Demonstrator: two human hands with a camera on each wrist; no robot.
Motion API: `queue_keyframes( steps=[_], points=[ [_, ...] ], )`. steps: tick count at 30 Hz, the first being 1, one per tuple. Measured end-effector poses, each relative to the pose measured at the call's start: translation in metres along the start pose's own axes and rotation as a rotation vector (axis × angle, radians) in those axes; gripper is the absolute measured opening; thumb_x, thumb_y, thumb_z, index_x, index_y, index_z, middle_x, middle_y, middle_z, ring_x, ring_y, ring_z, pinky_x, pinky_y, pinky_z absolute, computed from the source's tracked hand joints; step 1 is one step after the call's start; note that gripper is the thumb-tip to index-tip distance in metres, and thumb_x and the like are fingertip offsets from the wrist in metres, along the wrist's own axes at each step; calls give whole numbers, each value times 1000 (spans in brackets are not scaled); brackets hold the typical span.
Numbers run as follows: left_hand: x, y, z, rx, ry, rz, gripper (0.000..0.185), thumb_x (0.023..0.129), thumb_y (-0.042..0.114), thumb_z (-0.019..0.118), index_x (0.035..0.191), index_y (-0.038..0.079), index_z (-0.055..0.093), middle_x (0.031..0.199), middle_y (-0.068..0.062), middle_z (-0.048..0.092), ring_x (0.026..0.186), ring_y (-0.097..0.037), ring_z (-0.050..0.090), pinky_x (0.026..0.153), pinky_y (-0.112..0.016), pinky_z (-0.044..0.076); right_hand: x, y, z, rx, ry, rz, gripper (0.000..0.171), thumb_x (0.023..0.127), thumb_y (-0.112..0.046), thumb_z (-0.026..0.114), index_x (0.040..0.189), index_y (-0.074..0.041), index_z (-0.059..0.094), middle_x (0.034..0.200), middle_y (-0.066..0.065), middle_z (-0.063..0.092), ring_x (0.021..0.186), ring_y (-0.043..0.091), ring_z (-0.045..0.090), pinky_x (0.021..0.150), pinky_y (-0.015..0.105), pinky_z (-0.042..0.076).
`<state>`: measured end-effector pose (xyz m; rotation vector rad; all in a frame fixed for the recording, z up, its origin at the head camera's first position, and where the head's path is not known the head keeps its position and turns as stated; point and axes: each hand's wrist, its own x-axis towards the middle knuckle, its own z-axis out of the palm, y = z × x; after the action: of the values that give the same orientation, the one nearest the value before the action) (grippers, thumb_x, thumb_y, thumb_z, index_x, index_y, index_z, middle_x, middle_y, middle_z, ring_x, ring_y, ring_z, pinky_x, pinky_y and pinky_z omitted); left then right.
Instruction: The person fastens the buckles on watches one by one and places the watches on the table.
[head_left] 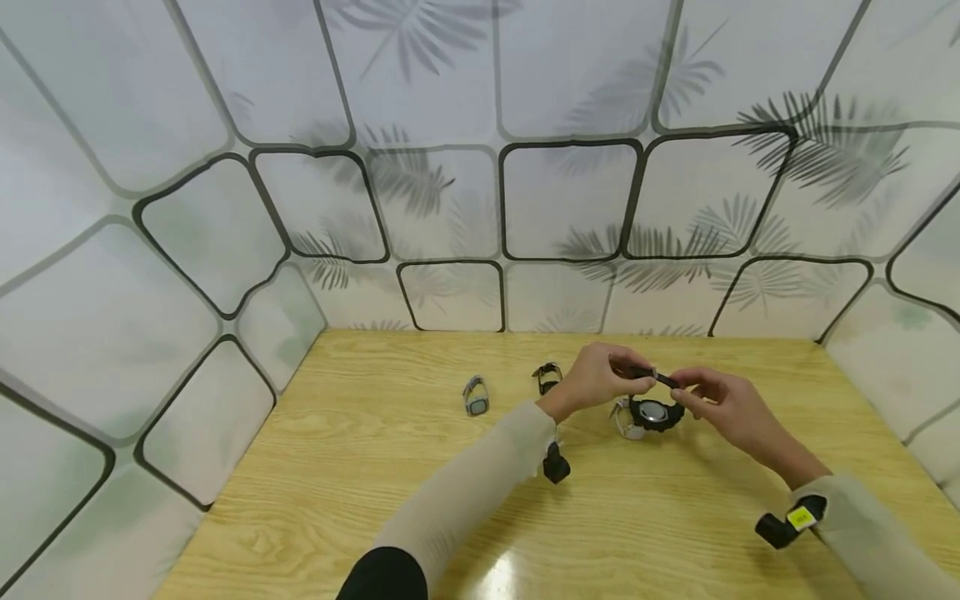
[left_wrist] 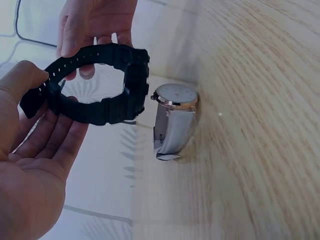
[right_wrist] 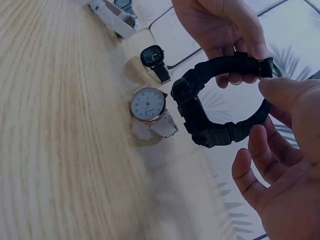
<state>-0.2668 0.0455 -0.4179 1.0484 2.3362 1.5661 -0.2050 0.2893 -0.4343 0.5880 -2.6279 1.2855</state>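
Note:
Both hands hold a black digital-style watch (head_left: 652, 412) by its strap, above the table. My left hand (head_left: 597, 379) pinches one part of the strap between thumb and fingers. Thumb and fingers of my right hand (head_left: 731, 408) grip it near the other side. In the left wrist view the strap (left_wrist: 82, 114) forms a loop, its punched end overlapping near the left thumb. The case (right_wrist: 190, 107) hangs at the far side of the loop from the fingers. Just behind it on the table stands a white-strapped watch (right_wrist: 148, 103) with a rose-gold rim and pale dial.
On the wooden table (head_left: 360, 467), a smaller black watch (head_left: 550, 382) stands beyond the left wrist. A grey watch (head_left: 476, 400) stands farther left. Patterned fabric walls (head_left: 450, 208) rise at the back and both sides. A small black camera (head_left: 556, 463) hangs at the left wrist.

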Motion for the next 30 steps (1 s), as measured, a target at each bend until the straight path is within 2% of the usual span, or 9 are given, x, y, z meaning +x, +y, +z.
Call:
queue_keyframes(
  steps=[7, 11, 14, 18, 21, 28, 30],
  points=[
    [2, 6, 0, -38, -6, -22, 22, 95, 25, 77, 114, 13, 78, 99, 11, 73, 84, -2, 69, 74, -20, 57, 6, -10, -7, -37, 20, -16, 23, 102, -19, 67, 123, -9, 70, 97, 7, 72, 75, 15, 68, 61, 29, 54],
    [3, 7, 1, -64, 7, -17, 21, 95, 23, 78, 113, 12, 78, 100, 9, 74, 87, -6, 70, 75, -20, 58, 5, -12, -7, -36, 27, -8, 24, 103, -20, 67, 125, -9, 70, 97, 8, 72, 74, 17, 67, 60, 29, 53],
    [3, 8, 2, -95, 25, -7, 19, 94, 20, 78, 112, 11, 78, 98, 9, 75, 87, -8, 71, 76, -20, 58, 2, -12, -7, 10, 16, 3, 26, 104, -21, 64, 128, -10, 67, 102, 11, 70, 72, 23, 65, 61, 31, 52],
    [2, 10, 2, -130, 35, 3, 18, 94, 18, 78, 110, 11, 78, 97, 8, 75, 85, -6, 71, 75, -22, 59, -4, -9, -7, 129, -28, 50, 25, 106, -21, 61, 128, -9, 64, 93, 15, 66, 72, 29, 63, 66, 34, 52],
    [1, 10, 3, -156, 37, 0, 18, 94, 19, 78, 111, 11, 78, 97, 9, 74, 84, -5, 71, 75, -23, 60, -9, -8, -7, 171, -35, 78, 25, 107, -21, 60, 128, -7, 63, 86, 16, 63, 73, 29, 62, 67, 34, 51],
    [-4, 11, 6, -318, 71, -56, 25, 95, 22, 78, 118, 14, 77, 102, 10, 75, 92, -8, 71, 82, -26, 59, -10, -9, -6, 177, 8, 70, 31, 107, -20, 59, 133, -3, 61, 105, 12, 66, 77, 28, 64, 72, 32, 53],
    [-5, 12, 7, -385, 81, -70, 25, 94, 21, 78, 118, 13, 78, 102, 9, 76, 98, -19, 73, 85, -29, 59, -10, -9, -6, 181, 15, 74, 31, 107, -20, 60, 133, -3, 61, 105, 11, 67, 77, 26, 65, 73, 31, 54]
  ],
)
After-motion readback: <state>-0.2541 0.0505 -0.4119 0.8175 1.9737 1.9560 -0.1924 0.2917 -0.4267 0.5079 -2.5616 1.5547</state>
